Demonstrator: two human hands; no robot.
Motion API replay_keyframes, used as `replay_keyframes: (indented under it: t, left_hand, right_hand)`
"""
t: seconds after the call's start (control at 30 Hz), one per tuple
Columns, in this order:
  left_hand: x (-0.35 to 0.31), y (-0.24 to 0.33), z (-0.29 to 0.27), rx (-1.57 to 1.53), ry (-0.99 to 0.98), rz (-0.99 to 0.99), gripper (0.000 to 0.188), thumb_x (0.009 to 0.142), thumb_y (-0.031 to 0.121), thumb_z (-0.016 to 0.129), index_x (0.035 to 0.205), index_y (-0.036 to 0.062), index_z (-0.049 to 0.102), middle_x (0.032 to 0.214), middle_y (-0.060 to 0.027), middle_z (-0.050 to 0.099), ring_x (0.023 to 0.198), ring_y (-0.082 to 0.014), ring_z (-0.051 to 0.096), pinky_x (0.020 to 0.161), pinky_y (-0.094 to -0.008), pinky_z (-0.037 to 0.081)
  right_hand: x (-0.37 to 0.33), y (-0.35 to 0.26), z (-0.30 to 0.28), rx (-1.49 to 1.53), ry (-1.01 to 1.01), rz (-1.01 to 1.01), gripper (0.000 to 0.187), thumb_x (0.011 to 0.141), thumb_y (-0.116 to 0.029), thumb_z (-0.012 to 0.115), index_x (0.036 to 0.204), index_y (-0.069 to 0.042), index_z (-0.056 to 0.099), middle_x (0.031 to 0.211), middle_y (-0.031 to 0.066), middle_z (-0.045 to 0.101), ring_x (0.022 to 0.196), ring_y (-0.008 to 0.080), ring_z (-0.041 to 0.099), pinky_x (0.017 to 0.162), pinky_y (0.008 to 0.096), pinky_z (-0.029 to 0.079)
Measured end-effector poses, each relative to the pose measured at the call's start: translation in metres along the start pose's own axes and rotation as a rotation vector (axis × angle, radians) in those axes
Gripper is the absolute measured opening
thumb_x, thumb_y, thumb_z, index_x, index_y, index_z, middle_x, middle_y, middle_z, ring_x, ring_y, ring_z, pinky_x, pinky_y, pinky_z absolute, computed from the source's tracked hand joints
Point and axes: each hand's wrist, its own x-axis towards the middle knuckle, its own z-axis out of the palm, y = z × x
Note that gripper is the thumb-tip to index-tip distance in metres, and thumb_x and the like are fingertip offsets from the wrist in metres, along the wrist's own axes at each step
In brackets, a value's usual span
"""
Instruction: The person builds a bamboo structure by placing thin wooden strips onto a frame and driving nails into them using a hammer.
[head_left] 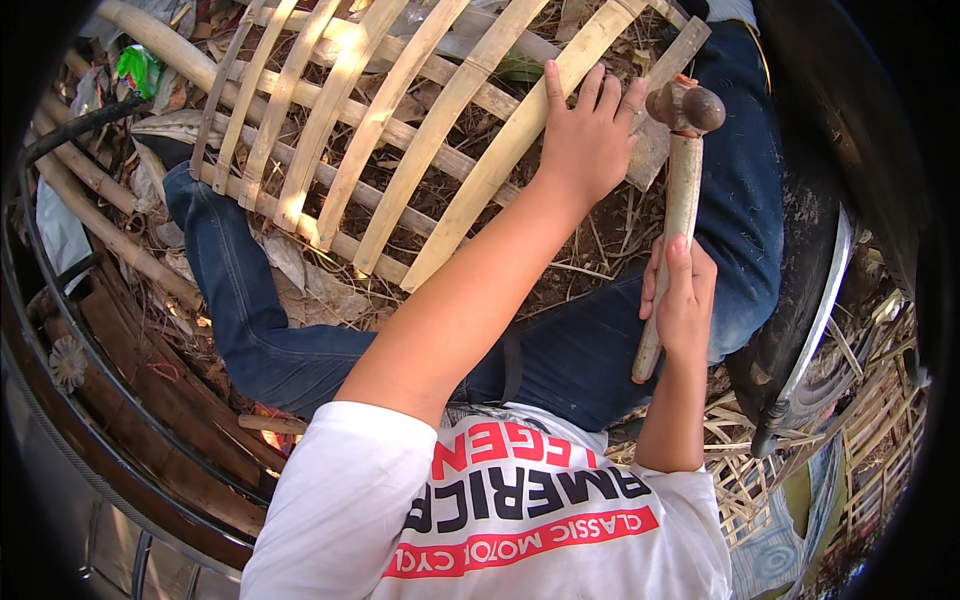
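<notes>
My left hand (588, 140) lies on the right end of a bamboo lattice, its fingers spread across a wide pale slat (490, 175) and the darker slat (682, 52) beside it. My right hand (684, 285) is wrapped round the wooden handle of a hammer (683, 185). The hammer's rounded, brown metal head is at the upper end, just right of my left fingertips. Several curved slats cross long bamboo rails (395, 130), forming the lattice between my legs. Whether the hammer head touches the lattice cannot be made out.
A flat grey block (648, 158) lies under the lattice's right end. Bent black metal tubing (60, 380) runs along the left, beside brown boards (150, 340). A black tyre with a shiny rim (815, 310) stands at right. Split bamboo strips (860, 430) lie at lower right.
</notes>
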Motion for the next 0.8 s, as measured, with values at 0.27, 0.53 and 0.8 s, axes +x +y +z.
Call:
replay_keyframes:
  t: [0.27,0.53,0.8]
  left_hand:
    - [0.006,-0.002,0.000,0.020,0.019,0.002,0.051,0.093,0.034,0.057,0.136,0.0075,0.053,0.136,-0.0114,0.053,0.140,-0.0297,0.039,0.109,-0.0752,0.014]
    - [0.002,0.002,0.004,0.061,0.015,-0.022,0.058,0.095,0.037,0.055,0.145,0.0090,0.046,0.137,-0.0098,0.053,0.140,-0.0286,0.038,0.110,-0.0751,0.014]
    - [0.000,0.002,0.003,0.055,-0.004,-0.037,0.050,0.094,0.036,0.057,0.135,0.0082,0.056,0.136,-0.0105,0.053,0.139,-0.0287,0.039,0.110,-0.0755,0.014]
  right_hand:
    - [-0.004,-0.002,0.003,-0.021,-0.029,-0.004,0.049,0.106,-0.041,0.040,0.075,-0.004,0.050,0.054,0.0023,0.046,0.041,0.0089,0.043,0.039,0.0243,0.034]
    - [-0.002,-0.001,-0.002,-0.023,0.044,0.009,0.049,0.106,-0.042,0.041,0.075,-0.005,0.050,0.054,0.0020,0.045,0.041,0.0090,0.043,0.040,0.0243,0.034]
    - [-0.004,0.001,0.005,-0.044,0.028,-0.029,0.048,0.106,-0.041,0.041,0.076,-0.004,0.050,0.056,0.0014,0.045,0.043,0.0083,0.044,0.040,0.0233,0.035]
